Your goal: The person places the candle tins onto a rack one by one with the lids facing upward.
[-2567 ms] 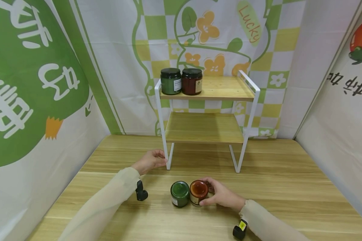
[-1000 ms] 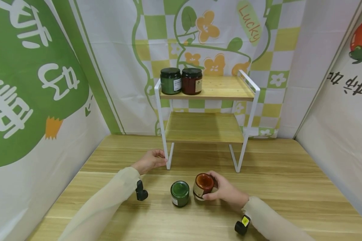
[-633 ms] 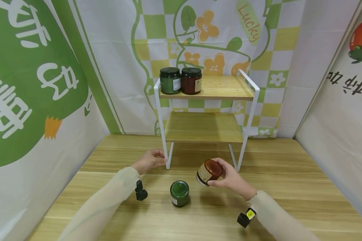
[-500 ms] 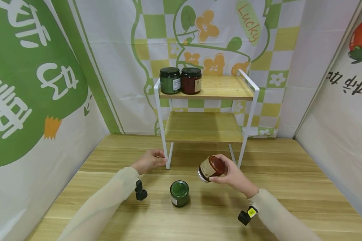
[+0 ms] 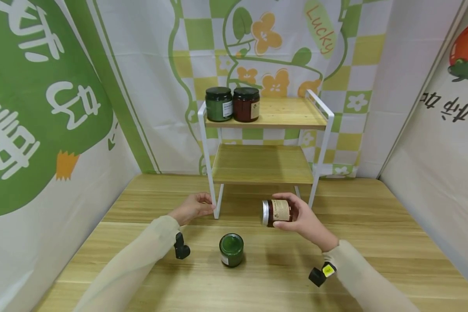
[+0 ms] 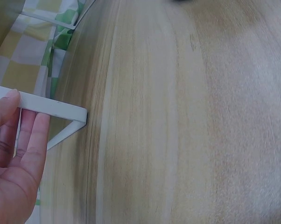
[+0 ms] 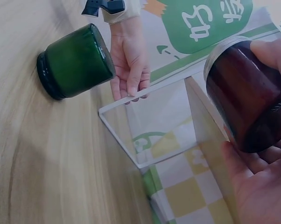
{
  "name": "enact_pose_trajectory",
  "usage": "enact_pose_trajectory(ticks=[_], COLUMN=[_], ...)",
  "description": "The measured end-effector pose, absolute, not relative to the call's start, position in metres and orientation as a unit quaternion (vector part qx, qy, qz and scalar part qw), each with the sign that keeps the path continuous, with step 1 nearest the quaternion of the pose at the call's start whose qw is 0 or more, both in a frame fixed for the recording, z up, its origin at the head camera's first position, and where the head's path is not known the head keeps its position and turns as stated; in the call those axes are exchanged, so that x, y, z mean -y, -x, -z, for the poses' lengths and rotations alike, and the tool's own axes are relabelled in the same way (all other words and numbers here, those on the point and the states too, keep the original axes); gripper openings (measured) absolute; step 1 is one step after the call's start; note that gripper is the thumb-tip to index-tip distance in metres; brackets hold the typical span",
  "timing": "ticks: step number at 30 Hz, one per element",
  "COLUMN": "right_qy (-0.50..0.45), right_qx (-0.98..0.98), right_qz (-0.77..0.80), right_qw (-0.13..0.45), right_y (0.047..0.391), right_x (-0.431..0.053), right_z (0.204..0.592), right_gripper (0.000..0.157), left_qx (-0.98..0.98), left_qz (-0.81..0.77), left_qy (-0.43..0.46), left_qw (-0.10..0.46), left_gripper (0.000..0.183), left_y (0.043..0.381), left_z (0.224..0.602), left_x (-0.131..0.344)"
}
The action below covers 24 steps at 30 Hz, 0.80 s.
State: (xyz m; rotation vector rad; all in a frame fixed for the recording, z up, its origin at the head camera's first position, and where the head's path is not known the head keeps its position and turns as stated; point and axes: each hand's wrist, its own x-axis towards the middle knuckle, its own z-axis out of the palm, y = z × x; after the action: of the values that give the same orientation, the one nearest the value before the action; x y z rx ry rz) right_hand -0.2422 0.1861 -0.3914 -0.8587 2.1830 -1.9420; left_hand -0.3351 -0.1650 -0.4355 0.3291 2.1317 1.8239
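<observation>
Control: Position and grip?

Operator: On my remote feed, the red jar (image 5: 279, 212) was before the shelf rack (image 5: 263, 164), nearer its right leg (image 5: 317, 173), clear of the tabletop (image 5: 257, 294). The right hand (image 5: 306, 223) had hold of it, thumb and fingers on opposite sides, parted to the jar's width. The left hand (image 5: 193, 209) pinched the rack's left leg (image 5: 212, 186) near the foot.

Control: Handling?

Operator: I judged it stiff glass, moderately heavy, slippery if damp and liable to break if dropped. I rated the body around the label (image 5: 282, 209) the sound place to hold; the silver end (image 5: 265, 212), probably a lid, I rated poorer.

Control: Orientation?

Operator: It lay sideways, its axis nearly level, roughly parallel to the rack's front. The silver end pointed towards the rack's left side; the label faced my head camera. The green jar (image 5: 232, 250) stood before the rack's left half, dark end down.
</observation>
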Motion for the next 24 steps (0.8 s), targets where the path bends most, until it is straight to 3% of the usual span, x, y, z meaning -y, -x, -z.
enact_pose_trajectory(ticks=[24], right_qy=[0.307], right_qx=[-0.744], right_qz=[0.593], right_qw=[-0.011], right_y=[0.2447], right_x=[-0.1872], right_z=[0.3901], right_gripper=[0.063], left_qx=[-0.741], left_qz=[-0.642], left_qy=[-0.111], left_qw=[0.159], left_gripper=[0.013], left_y=[0.3342], left_z=[0.4338], left_x=[0.1646])
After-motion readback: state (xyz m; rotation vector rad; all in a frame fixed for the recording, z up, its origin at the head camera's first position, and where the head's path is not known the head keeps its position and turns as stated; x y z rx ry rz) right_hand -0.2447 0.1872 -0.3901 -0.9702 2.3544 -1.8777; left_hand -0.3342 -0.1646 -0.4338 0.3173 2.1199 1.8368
